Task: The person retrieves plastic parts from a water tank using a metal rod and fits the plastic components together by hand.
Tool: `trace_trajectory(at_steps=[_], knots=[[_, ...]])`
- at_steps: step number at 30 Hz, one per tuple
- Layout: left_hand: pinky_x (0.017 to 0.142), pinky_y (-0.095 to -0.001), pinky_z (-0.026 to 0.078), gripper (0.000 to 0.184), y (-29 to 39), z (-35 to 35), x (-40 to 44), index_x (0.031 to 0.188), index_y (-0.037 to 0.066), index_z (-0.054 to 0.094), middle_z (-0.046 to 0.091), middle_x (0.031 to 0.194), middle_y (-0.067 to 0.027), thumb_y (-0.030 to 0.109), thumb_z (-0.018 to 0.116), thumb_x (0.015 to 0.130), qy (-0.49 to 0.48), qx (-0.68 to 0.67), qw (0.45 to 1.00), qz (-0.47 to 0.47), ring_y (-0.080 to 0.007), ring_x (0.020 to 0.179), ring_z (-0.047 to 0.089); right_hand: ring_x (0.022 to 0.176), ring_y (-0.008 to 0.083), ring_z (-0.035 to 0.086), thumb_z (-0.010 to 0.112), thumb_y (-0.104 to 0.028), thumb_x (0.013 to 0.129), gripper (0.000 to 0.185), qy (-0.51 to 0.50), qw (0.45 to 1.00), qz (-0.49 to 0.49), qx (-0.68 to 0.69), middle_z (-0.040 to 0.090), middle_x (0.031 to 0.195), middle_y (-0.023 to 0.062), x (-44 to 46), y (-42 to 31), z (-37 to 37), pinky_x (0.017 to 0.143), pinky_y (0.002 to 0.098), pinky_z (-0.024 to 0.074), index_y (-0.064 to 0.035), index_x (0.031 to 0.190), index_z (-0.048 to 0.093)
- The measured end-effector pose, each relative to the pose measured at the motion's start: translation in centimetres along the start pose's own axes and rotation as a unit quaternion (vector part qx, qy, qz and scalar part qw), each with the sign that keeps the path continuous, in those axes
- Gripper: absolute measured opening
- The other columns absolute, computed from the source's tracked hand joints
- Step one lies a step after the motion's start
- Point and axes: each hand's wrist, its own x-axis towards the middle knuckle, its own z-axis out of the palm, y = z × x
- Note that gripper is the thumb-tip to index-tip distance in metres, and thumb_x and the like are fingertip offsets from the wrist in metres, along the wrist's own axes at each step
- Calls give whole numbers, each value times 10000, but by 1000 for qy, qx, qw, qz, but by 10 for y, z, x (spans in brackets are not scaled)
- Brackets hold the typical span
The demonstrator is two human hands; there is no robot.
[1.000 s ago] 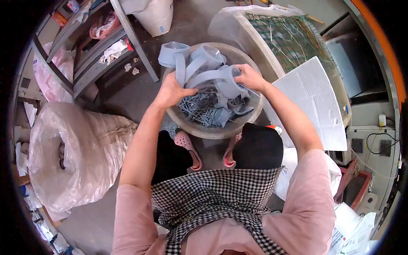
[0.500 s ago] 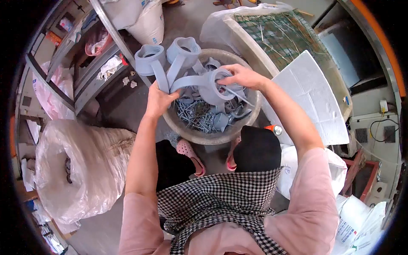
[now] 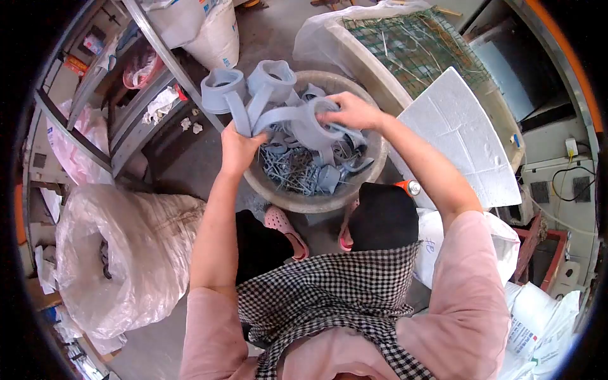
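My left hand [image 3: 242,149] is closed around the strap-like handles of several grey plastic parts, bunched together. Two of their ring-shaped heads, a left one [image 3: 223,90] and a middle one [image 3: 271,80], point up and away from me. A third grey ring-headed part [image 3: 316,125] reaches to the right, over the tub. At its ring, my right hand [image 3: 350,113] has its fingers bent into the opening, gripping there; the fingertips are partly hidden. Below both hands stands a round tub [image 3: 303,204] holding thin grey plastic sticks [image 3: 292,172] and other grey pieces.
To the left lies a large clear plastic bag [image 3: 142,253], beside a metal shelf frame [image 3: 166,54]. On the right are a white foam sheet [image 3: 459,142], a basin with green netting [image 3: 405,50] and an orange can [image 3: 410,187]. White sacks [image 3: 212,38] stand at the back.
My right hand has moved slightly left and reaches further into the third ring, which has tilted. The thin grey stick beneath that hand no longer shows. My left hand keeps its hold.
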Motion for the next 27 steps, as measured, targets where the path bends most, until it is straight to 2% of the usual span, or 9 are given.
trace_trajectory(at_steps=[2, 5, 8, 15, 19, 21, 23, 24, 27], knots=[[674, -312, 482, 281, -8, -5, 4, 894, -43, 617, 666, 784, -98, 62, 699, 646, -2, -58, 998, -18, -166, 713, 619, 983, 160, 565, 547, -247, 896, 387, -44, 970, 68, 228, 581, 1160, 81, -8, -18, -23, 787, 290, 493, -29, 1215, 531], [648, -281, 467, 240, -6, -12, 8, 852, -34, 617, 644, 746, -59, 56, 693, 643, 11, -78, 992, -97, -125, 681, 584, 1218, 193, 427, 550, -227, 895, 442, -34, 981, -137, 133, 451, 1336, 82, -18, -22, -33, 983, 332, 380, -60, 1296, 472], [637, -271, 460, 210, -17, -3, 3, 823, -29, 618, 636, 720, -50, 65, 682, 647, -17, -125, 989, -80, -113, 671, 581, 1255, 205, 391, 551, -210, 893, 398, -39, 979, -187, 71, 426, 1369, 85, -34, -43, -27, 1040, 340, 302, -63, 1262, 517], [639, -270, 460, 210, -5, 4, -2, 825, -29, 625, 639, 725, -57, 57, 682, 641, -46, -90, 993, -65, -120, 670, 580, 1252, 192, 394, 540, -166, 900, 297, 30, 976, -177, 123, 429, 1370, 75, -31, -34, -24, 1009, 334, 333, -51, 1169, 592], [644, -277, 465, 228, 2, 5, -3, 836, -40, 625, 648, 736, -73, 73, 693, 649, -17, -149, 985, -84, -131, 678, 591, 1225, 221, 429, 545, -74, 862, 419, 64, 973, -131, 180, 459, 1328, 82, -37, -22, -26, 1002, 341, 358, -88, 1277, 491], [635, -280, 466, 238, 10, -1, -2, 848, -44, 625, 644, 727, -67, 64, 694, 647, 5, -61, 993, -101, -131, 668, 588, 1225, 213, 412, 565, -174, 881, 483, 49, 983, -101, 145, 408, 1365, 71, -42, -18, -25, 1004, 373, 377, -103, 1334, 415], [624, -280, 467, 236, -6, 4, -2, 855, -39, 630, 647, 723, -61, 60, 701, 653, 10, -100, 992, -75, -134, 659, 589, 1123, 243, 507, 583, -227, 865, 570, 43, 959, 91, 265, 481, 1270, 114, -44, -20, -15, 922, 371, 451, -104, 1370, 349], [636, -282, 469, 261, -1, 5, -3, 865, -37, 631, 653, 748, -63, 73, 724, 648, 0, -99, 991, -90, -133, 677, 592, 1012, 223, 559, 600, -288, 853, 627, 17, 934, 100, 344, 513, 1194, 121, -40, -14, -6, 805, 354, 517, -96, 1376, 314], [672, -283, 477, 310, 19, 3, -7, 891, -33, 630, 666, 809, -71, 91, 763, 639, -38, -79, 992, -96, -133, 726, 604, 926, 203, 582, 611, -277, 842, 576, 57, 892, 81, 442, 521, 1144, 110, -31, -5, 3, 716, 335, 541, -70, 1320, 367]])
